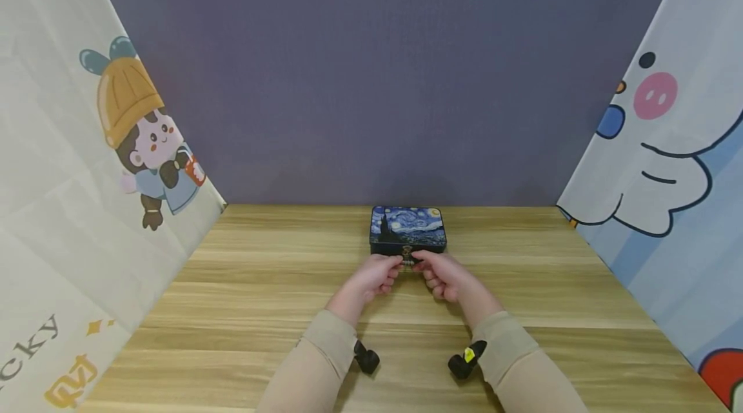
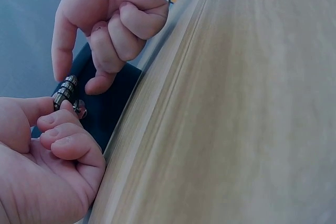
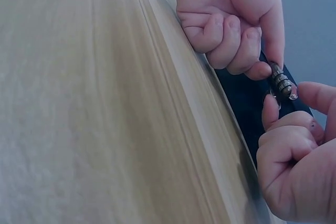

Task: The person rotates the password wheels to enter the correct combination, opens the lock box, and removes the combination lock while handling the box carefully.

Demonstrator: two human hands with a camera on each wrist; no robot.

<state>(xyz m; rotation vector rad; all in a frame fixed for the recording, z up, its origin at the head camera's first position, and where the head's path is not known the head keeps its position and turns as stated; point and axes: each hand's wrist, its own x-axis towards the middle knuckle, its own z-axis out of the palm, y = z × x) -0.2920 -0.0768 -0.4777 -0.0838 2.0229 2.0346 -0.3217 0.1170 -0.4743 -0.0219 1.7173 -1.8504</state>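
A small dark tin box with a swirling blue night-sky picture on its lid sits near the back of the table, lid down. At its front clasp hangs a metal combination padlock with several number rings. My left hand pinches one end of this padlock between thumb and forefinger, its other fingers curled. Around the padlock's other end, my right hand keeps thumb and forefinger spread, apparently just clear of the metal; its remaining fingers are bent in. Whether the shackle is locked cannot be made out.
The wood-grain table meets a dark grey-blue panel just behind the box. Cartoon-printed sheets hang at the left and right. Black wrist-camera mounts stick out from both sleeves.
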